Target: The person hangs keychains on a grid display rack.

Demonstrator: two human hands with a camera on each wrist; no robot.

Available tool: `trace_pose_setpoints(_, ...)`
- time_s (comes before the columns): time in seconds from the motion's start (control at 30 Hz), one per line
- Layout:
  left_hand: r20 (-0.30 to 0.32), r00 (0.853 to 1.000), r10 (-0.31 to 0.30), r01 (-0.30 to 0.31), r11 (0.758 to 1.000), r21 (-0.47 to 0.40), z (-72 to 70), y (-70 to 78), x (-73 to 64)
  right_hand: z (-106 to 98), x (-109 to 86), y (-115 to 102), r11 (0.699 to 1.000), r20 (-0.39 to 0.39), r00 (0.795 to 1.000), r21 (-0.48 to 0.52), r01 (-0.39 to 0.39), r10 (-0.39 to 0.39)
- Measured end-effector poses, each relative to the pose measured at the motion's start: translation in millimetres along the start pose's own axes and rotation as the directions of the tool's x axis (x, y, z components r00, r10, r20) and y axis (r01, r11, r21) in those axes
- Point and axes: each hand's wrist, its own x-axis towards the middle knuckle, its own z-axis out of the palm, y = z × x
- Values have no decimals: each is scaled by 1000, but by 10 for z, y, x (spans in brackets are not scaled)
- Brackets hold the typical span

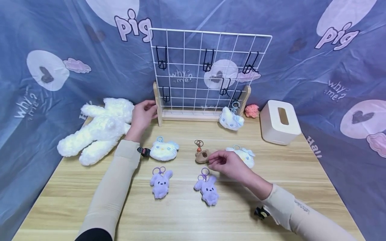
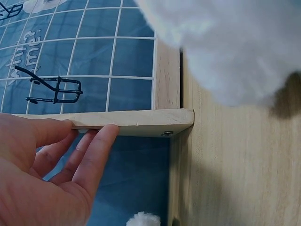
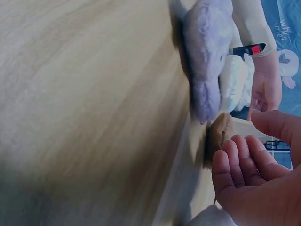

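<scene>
At the left wooden upright [image 1: 157,103] of a white wire grid rack [image 1: 196,63], my left hand [image 1: 143,115] touches the wood with its fingertips. The left wrist view shows those fingers [image 2: 96,160] fairly straight against the upright's outer side. My right hand [image 1: 227,164] hovers beside a brown plush keychain [image 1: 201,156], its fingers loosely bent with nothing between them. In the right wrist view the brown plush [image 3: 219,134] lies just beyond the fingertips. A white cat-face plush keychain [image 1: 245,156] is partly hidden behind that hand.
Two purple plush keychains [image 1: 161,184] lie in front, another white cat-face plush [image 1: 164,150] behind them. One cat-face plush [image 1: 230,118] leans at the rack. Several black hooks [image 1: 208,62] hang on the grid. A white teddy [image 1: 104,129] lies left; a tissue box [image 1: 278,122] stands right.
</scene>
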Motion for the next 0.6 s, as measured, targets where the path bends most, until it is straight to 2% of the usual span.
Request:
trace_pose_setpoints(0.4, -11, 1000, -9, 9, 1000, 8, 3, 15, -10, 64, -5, 11, 997, 55, 997, -56, -52, 55)
trace_pose_setpoints(0.6, -9, 1000, -13, 13, 1000, 29, 1, 13, -9, 82, -4, 25, 994, 61, 997, -103, -46, 52)
